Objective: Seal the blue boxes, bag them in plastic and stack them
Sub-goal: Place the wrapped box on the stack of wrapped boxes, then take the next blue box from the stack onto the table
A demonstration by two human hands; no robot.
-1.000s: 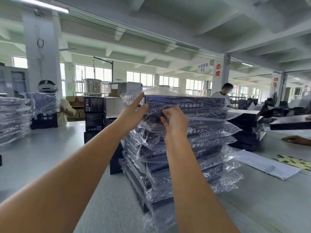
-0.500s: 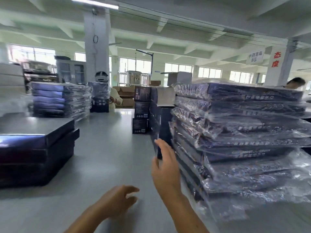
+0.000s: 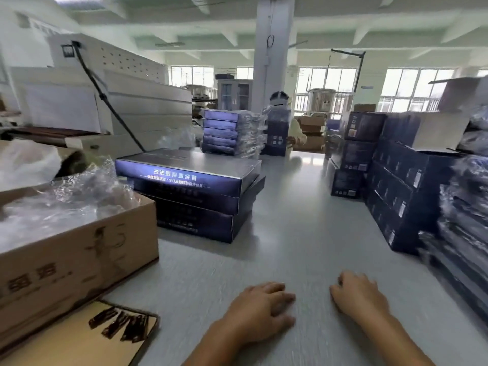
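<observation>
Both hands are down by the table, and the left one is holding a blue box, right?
Not quite. The head view shows both hands down by the table, but the left hand holds nothing, like the right hand. The blue boxes sit stacked farther along the table, apart from it.

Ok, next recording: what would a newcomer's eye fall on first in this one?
Probably the stack of unbagged blue boxes in the middle of the grey table, its top box bright with white lettering. Next comes the cardboard carton at left, stuffed with clear plastic. The left hand and right hand are low at the near edge, holding nothing.
</observation>
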